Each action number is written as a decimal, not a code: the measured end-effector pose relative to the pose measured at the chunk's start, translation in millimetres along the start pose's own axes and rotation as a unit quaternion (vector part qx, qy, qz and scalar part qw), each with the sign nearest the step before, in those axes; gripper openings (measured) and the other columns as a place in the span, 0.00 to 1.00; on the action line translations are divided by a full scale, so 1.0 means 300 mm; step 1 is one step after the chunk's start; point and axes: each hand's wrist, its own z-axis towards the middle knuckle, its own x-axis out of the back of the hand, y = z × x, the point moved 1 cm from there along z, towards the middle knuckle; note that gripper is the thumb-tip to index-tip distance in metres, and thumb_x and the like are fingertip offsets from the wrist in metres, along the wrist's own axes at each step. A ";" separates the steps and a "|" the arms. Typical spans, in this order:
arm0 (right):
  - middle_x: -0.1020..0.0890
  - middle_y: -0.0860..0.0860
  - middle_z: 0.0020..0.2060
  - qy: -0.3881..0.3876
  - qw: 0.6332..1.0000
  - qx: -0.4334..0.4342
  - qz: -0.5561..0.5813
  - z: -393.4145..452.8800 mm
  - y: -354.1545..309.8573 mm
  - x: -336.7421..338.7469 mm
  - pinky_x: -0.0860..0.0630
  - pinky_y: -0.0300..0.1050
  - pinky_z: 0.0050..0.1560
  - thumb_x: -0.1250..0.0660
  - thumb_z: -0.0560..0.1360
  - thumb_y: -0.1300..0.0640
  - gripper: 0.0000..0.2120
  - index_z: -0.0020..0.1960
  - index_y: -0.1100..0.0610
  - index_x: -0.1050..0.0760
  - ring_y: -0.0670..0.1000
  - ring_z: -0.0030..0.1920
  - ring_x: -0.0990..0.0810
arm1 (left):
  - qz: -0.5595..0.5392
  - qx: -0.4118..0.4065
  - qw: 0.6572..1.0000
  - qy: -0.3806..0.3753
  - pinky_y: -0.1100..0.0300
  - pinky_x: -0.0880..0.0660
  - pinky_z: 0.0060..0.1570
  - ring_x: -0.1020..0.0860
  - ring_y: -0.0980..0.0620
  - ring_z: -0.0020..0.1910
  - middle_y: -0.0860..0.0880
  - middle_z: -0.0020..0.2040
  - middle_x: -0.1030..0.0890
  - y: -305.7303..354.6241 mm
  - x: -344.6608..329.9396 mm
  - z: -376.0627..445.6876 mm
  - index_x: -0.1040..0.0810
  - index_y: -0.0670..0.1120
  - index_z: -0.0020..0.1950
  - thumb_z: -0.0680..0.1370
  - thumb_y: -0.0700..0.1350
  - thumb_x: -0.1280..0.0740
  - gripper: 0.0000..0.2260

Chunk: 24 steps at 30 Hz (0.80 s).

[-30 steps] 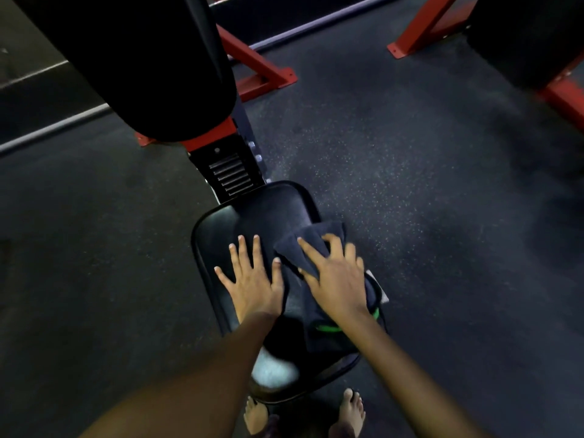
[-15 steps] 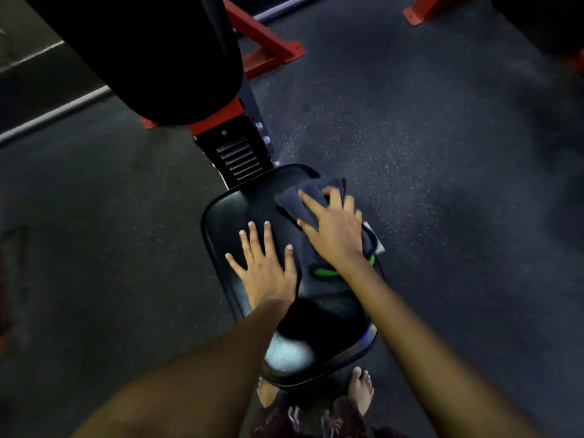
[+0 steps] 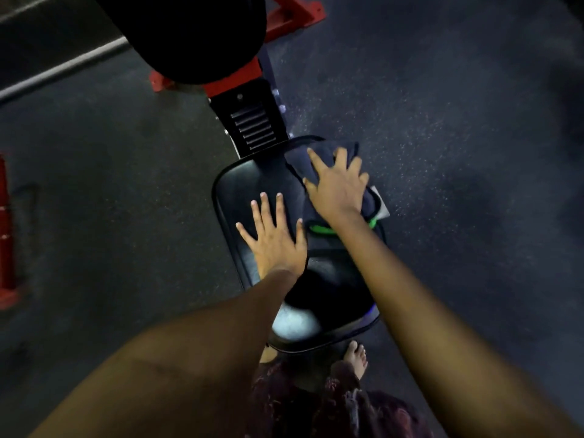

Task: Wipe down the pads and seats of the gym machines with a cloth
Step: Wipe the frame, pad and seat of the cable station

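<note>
A black padded seat (image 3: 240,181) of a red-framed gym machine lies below me. A dark cloth (image 3: 319,156) with a green edge and a white tag is spread over the seat's far right part. My right hand (image 3: 338,184) presses flat on the cloth, fingers straight and spread. My left hand (image 3: 273,235) rests flat on the bare seat, just left of the cloth, fingers spread. A large black back pad (image 3: 196,36) rises above the seat at the top of the view.
Red frame legs (image 3: 294,17) stand on the dark speckled rubber floor behind the seat. Another red part (image 3: 6,235) sits at the far left edge. My bare feet (image 3: 357,358) stand just under the seat's near end.
My right hand has slid the cloth away from me toward the seat's far end. My left hand has stayed flat on the seat.
</note>
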 end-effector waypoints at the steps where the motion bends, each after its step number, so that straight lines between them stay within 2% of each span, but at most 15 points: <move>1: 0.41 0.56 0.72 -0.003 1.000 0.010 -0.004 0.043 -0.009 0.003 0.37 0.60 0.62 0.42 0.79 0.44 0.27 0.75 0.41 0.44 0.63 0.67 0.39 | -0.002 0.001 1.000 -0.002 0.39 0.63 0.71 0.59 0.49 0.77 0.49 0.79 0.55 0.002 0.003 -0.002 0.53 0.52 0.78 0.77 0.59 0.57 0.30; 4: 0.40 0.56 0.72 -0.004 0.999 0.032 -0.010 0.072 0.000 0.003 0.36 0.60 0.62 0.41 0.79 0.43 0.27 0.75 0.41 0.44 0.62 0.67 0.38 | -0.008 0.001 1.000 -0.005 0.39 0.63 0.71 0.60 0.49 0.77 0.50 0.79 0.55 0.004 0.005 -0.001 0.53 0.52 0.78 0.77 0.59 0.57 0.30; 8: 0.38 0.56 0.71 0.004 0.999 0.050 0.016 -0.114 0.076 0.001 0.34 0.58 0.59 0.41 0.78 0.44 0.26 0.75 0.40 0.43 0.62 0.63 0.35 | -0.022 -0.002 1.000 0.012 0.39 0.63 0.70 0.58 0.49 0.77 0.49 0.79 0.53 -0.002 -0.001 0.008 0.51 0.51 0.78 0.74 0.62 0.61 0.34; 11: 0.30 0.60 0.64 0.030 0.997 0.039 0.054 -0.308 0.152 -0.017 0.28 0.59 0.49 0.37 0.76 0.45 0.24 0.72 0.44 0.34 0.66 0.52 0.29 | -0.017 -0.003 1.000 0.009 0.39 0.64 0.70 0.58 0.48 0.77 0.49 0.79 0.53 -0.003 -0.002 0.007 0.51 0.51 0.78 0.74 0.62 0.62 0.34; 14: 0.25 0.61 0.57 0.051 0.997 0.018 0.048 -0.389 0.179 -0.040 0.26 0.57 0.41 0.41 0.73 0.43 0.24 0.68 0.47 0.28 0.65 0.44 0.26 | -0.009 -0.005 1.000 0.001 0.39 0.66 0.70 0.59 0.48 0.77 0.48 0.79 0.55 0.000 -0.003 0.005 0.52 0.50 0.78 0.74 0.62 0.62 0.34; 17: 0.28 0.61 0.61 0.045 0.998 0.001 0.033 -0.320 0.140 -0.026 0.28 0.59 0.46 0.35 0.75 0.46 0.24 0.70 0.46 0.31 0.65 0.50 0.28 | -0.015 -0.005 1.000 0.001 0.39 0.66 0.70 0.59 0.48 0.77 0.49 0.79 0.55 0.001 -0.008 0.006 0.52 0.51 0.78 0.75 0.62 0.62 0.33; 20: 0.35 0.56 0.68 0.026 1.000 -0.012 0.012 -0.153 0.074 -0.017 0.34 0.58 0.57 0.39 0.78 0.45 0.26 0.74 0.41 0.40 0.63 0.61 0.34 | -0.019 -0.005 1.000 0.005 0.39 0.65 0.70 0.58 0.48 0.77 0.49 0.79 0.54 -0.003 -0.009 0.005 0.51 0.51 0.78 0.74 0.62 0.62 0.33; 24: 0.39 0.56 0.71 0.022 1.000 0.009 0.008 0.074 0.000 -0.008 0.37 0.59 0.62 0.41 0.78 0.45 0.26 0.75 0.41 0.42 0.63 0.66 0.38 | -0.005 -0.003 1.000 -0.001 0.40 0.66 0.70 0.60 0.49 0.77 0.50 0.79 0.56 -0.004 -0.005 0.001 0.54 0.52 0.78 0.74 0.60 0.64 0.33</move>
